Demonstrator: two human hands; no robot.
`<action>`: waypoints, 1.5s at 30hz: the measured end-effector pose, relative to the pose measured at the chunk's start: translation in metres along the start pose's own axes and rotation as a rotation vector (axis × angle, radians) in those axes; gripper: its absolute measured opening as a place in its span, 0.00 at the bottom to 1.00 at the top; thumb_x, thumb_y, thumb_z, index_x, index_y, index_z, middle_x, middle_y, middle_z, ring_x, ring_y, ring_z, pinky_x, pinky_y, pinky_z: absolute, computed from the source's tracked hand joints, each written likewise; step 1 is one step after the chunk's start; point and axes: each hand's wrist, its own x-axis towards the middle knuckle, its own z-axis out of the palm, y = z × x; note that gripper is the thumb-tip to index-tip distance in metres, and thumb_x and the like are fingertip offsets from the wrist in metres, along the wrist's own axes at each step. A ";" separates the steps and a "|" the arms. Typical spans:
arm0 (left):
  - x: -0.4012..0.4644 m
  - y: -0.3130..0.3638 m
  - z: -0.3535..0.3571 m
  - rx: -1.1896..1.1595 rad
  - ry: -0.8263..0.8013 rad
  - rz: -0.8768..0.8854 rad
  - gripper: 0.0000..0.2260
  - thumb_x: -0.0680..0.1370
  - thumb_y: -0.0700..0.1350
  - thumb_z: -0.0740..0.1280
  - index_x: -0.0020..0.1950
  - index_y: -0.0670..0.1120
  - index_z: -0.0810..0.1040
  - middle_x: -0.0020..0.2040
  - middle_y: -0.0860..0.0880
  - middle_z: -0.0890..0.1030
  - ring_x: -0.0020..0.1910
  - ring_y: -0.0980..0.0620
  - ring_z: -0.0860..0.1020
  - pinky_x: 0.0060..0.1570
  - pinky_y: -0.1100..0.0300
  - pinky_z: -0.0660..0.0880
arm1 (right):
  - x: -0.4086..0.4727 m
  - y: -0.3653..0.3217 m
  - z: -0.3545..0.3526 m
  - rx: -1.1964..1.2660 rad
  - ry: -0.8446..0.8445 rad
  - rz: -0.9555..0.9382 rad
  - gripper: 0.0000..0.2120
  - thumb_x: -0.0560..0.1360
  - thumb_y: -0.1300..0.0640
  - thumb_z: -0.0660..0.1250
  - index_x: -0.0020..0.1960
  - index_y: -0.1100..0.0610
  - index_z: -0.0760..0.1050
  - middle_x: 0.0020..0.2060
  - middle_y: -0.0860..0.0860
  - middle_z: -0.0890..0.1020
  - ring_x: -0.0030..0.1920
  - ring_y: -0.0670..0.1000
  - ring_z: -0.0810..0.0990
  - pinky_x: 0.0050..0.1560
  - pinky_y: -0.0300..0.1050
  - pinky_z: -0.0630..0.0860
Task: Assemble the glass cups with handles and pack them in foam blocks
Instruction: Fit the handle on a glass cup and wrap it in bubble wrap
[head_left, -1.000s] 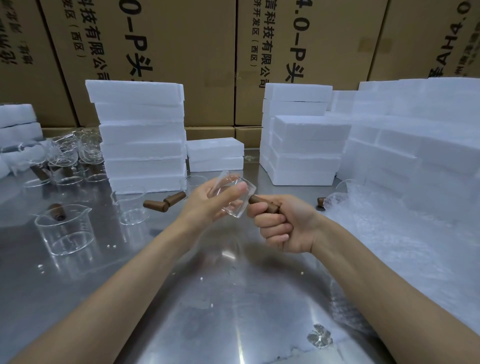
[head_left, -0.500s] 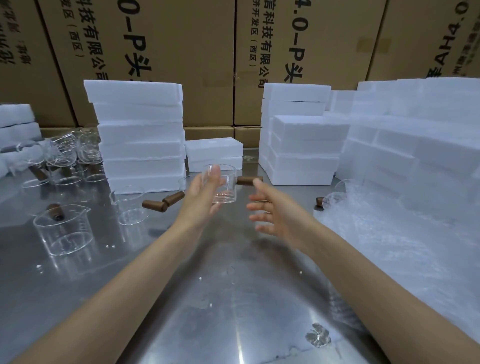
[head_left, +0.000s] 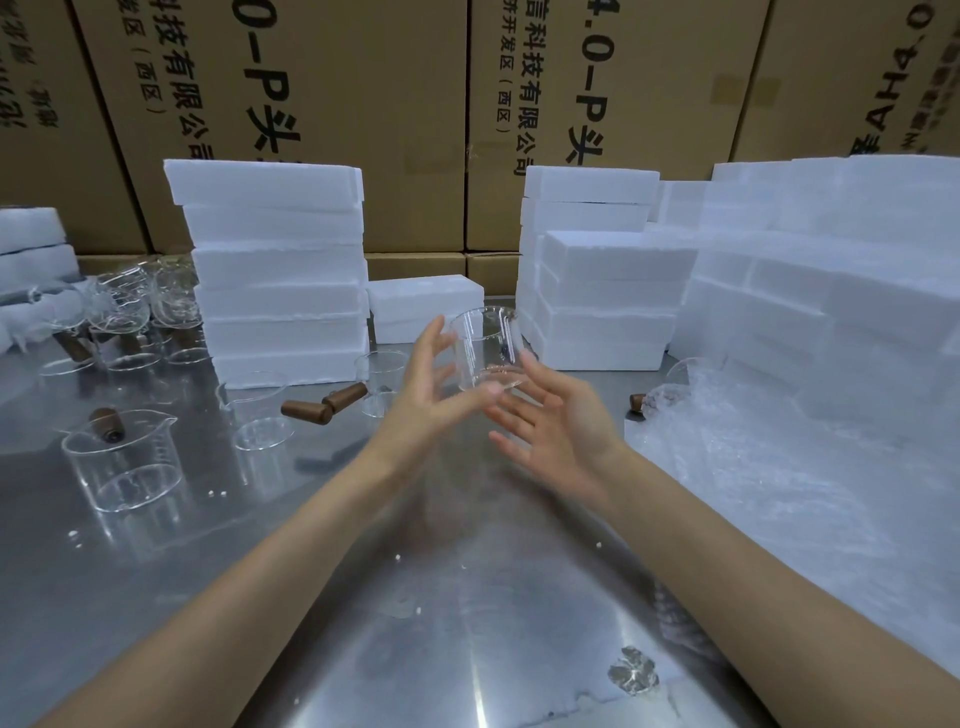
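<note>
A clear glass cup (head_left: 485, 349) sits upright in the air above the steel table (head_left: 322, 597), between the person's two raised hands and roughly level with the fingertips. Its handle cannot be made out from this angle. The left hand (head_left: 423, 387) is open, fingers spread and nearly straight, its fingertips at the cup's left wall and base; blur makes it hard to tell whether they touch the glass. The right hand (head_left: 553, 421) is open too, palm turned up and inward, fingers fanned out just beneath and beside the cup's base.

Behind the left hand stands another small glass cup (head_left: 379, 382), and just left of it lie two brown wooden handles (head_left: 324, 402) on the table, touching each other end to side. Further left stand a spouted glass beaker (head_left: 122, 460) with a brown handle behind it, and a smaller glass (head_left: 257, 410). A cluster of finished cups (head_left: 124, 322) crowds the far left edge.

A tall stack of white foam blocks (head_left: 275, 270) rises behind the loose handles, a low pair of blocks (head_left: 426, 306) sits behind the held cup, and more stacks (head_left: 602, 291) fill the right. A sheet of bubble wrap (head_left: 779, 478) covers the table's right side. Printed cardboard cartons (head_left: 337, 104) wall the back.
</note>
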 end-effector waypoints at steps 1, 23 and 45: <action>0.000 -0.002 -0.001 0.073 0.029 0.045 0.37 0.74 0.43 0.73 0.76 0.51 0.54 0.74 0.53 0.62 0.71 0.54 0.66 0.66 0.59 0.68 | 0.000 -0.001 0.000 0.039 -0.029 0.004 0.16 0.67 0.43 0.68 0.49 0.52 0.80 0.42 0.47 0.83 0.45 0.45 0.82 0.48 0.41 0.75; -0.007 -0.001 -0.005 0.774 0.251 0.615 0.31 0.71 0.40 0.75 0.72 0.47 0.69 0.60 0.45 0.72 0.55 0.48 0.75 0.58 0.52 0.72 | -0.005 0.008 0.011 -0.478 0.098 -0.247 0.38 0.61 0.41 0.73 0.66 0.48 0.62 0.58 0.45 0.74 0.58 0.43 0.76 0.60 0.49 0.74; -0.004 -0.001 -0.003 0.591 0.327 0.527 0.27 0.71 0.48 0.76 0.68 0.48 0.73 0.57 0.51 0.74 0.58 0.57 0.71 0.57 0.75 0.64 | -0.006 -0.001 0.009 -0.275 -0.012 -0.125 0.26 0.66 0.38 0.63 0.59 0.51 0.73 0.56 0.47 0.80 0.59 0.47 0.77 0.59 0.49 0.71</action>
